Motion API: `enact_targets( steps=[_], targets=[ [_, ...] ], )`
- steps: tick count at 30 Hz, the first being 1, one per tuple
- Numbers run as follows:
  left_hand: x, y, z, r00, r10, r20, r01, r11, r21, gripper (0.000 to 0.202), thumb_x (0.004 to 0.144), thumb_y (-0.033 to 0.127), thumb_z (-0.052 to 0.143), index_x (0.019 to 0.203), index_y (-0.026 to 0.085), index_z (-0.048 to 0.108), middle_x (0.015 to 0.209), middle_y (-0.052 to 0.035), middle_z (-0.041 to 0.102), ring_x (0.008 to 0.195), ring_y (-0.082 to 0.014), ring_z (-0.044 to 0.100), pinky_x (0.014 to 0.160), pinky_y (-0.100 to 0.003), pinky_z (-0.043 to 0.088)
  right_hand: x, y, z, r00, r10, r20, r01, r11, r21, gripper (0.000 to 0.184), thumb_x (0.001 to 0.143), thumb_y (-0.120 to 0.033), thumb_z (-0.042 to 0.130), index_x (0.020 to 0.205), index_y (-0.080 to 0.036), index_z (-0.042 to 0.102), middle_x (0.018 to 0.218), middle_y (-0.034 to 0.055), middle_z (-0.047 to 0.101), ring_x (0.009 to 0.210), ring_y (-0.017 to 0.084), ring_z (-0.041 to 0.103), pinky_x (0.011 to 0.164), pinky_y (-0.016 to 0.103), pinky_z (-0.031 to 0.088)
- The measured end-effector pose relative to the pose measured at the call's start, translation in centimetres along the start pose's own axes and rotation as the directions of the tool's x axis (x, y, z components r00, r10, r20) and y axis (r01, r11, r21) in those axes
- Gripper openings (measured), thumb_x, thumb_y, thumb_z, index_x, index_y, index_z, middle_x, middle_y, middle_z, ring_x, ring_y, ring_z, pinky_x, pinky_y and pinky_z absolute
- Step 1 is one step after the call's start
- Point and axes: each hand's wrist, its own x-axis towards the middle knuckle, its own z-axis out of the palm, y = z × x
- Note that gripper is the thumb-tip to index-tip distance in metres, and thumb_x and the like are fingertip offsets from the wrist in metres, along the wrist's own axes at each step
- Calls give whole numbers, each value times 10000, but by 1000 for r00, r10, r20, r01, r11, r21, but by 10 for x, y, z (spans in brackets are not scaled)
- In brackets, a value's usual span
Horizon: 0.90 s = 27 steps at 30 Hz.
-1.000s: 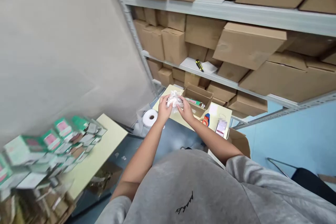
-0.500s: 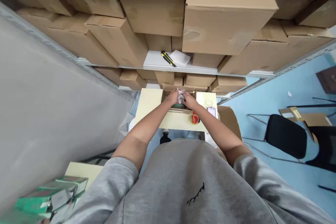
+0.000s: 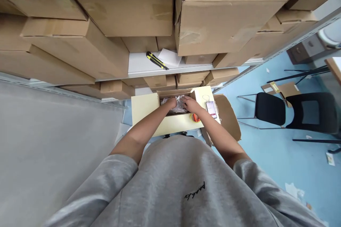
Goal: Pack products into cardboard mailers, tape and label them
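In the head view, the person stands over a small pale-yellow worktop (image 3: pixel 145 108) pushed against a metal rack. An open cardboard box (image 3: pixel 174 93) sits on the worktop with its flaps folded outward. Both hands are down inside it. The left hand (image 3: pixel 172 103) has its fingers curled round the left end of a crinkled clear plastic bundle (image 3: pixel 180 105). The right hand (image 3: pixel 190 103) lies over the right end of the bundle with its fingers bent down onto it, so both hands grasp the bundle. The bundle rests within the box walls; more clear wrap shows at the box's back left, and what it encloses is too small to tell.

Just right of the box, a phone (image 3: pixel 211 109) lies face up on the worktop. An orange tape dispenser (image 3: pixel 195 117) sits near the front edge, partly behind the right wrist. A larger brown carton (image 3: pixel 229 113) stands beside the worktop on the right.

On the rack shelf (image 3: pixel 138 64) above lie a yellow-and-black utility knife (image 3: pixel 156 60) and a white sheet (image 3: pixel 170 57), flanked by closed cardboard cartons (image 3: pixel 87 48). A black chair (image 3: pixel 269 108) stands on the blue floor to the right.
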Motion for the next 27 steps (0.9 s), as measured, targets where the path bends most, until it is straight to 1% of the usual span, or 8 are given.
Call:
enact_targets(
  steps=[3,5,7,9,11,17,23,27],
  targets=[
    [-13,-6,-17,999,26,30,-27,999,26,288,919,218,704,1191,145,761,1266,-174,747,1130,-285,715,976,-355,559,-23,6,-16,956,25,-291,-2,997,81,497,1057,-335,518,1532,-201,580,1604,132,509,1509,284,446,1301,460,337],
    [-31,-16,-29,997,80,-15,-79,997,8,307,968,216,613,1241,196,753,1349,-111,719,1198,-255,688,1041,-340,534,-37,12,-20,908,130,-397,-86,988,129,686,1037,-511,566,1623,-171,454,1683,171,384,1582,343,323,1324,530,276],
    [-53,-31,-37,967,151,-207,-164,985,-51,310,1024,248,516,1219,240,757,1301,-68,725,1188,-238,687,1062,-360,537,-45,16,-18,907,213,-362,-145,968,205,886,998,-652,580,1683,-150,327,1719,197,316,1607,373,274,1324,562,259],
    [-72,-48,-35,874,83,-478,-143,986,-91,337,1050,311,485,1299,260,706,1358,-77,671,1249,-248,651,1061,-385,553,-46,18,-12,938,228,-263,-153,949,276,1001,971,-734,568,1716,-158,229,1735,197,301,1616,368,276,1320,552,269],
    [-84,-63,-23,817,-3,-576,-101,984,-148,412,1028,371,549,1407,230,629,1433,-122,603,1323,-278,604,1078,-417,557,-43,17,-5,963,197,-183,-131,938,321,1071,946,-767,584,1734,-185,152,1740,183,310,1617,357,294,1313,535,288],
    [-83,-81,22,933,71,-354,-143,973,-181,577,1064,537,478,1533,206,532,1554,-142,559,1487,-297,492,1268,-489,388,-26,13,13,994,113,-15,-103,945,312,1276,834,-794,720,1745,-192,59,1755,185,277,1624,351,288,1308,502,298],
    [-90,-97,15,962,242,-124,-255,962,-103,1093,695,735,858,1591,218,505,1676,-138,447,1588,-369,355,1313,-490,325,-26,39,18,984,-57,170,14,970,242,1347,629,-712,930,1711,-225,292,1770,164,237,1650,374,189,1331,507,241],
    [-88,-107,5,961,242,-136,-250,967,-42,730,815,608,811,1424,235,664,1550,-107,592,1455,-336,544,1249,-460,425,-27,48,20,990,-88,107,59,967,247,975,820,-518,859,1647,-227,431,1699,140,416,1609,340,329,1293,491,332]
  ],
)
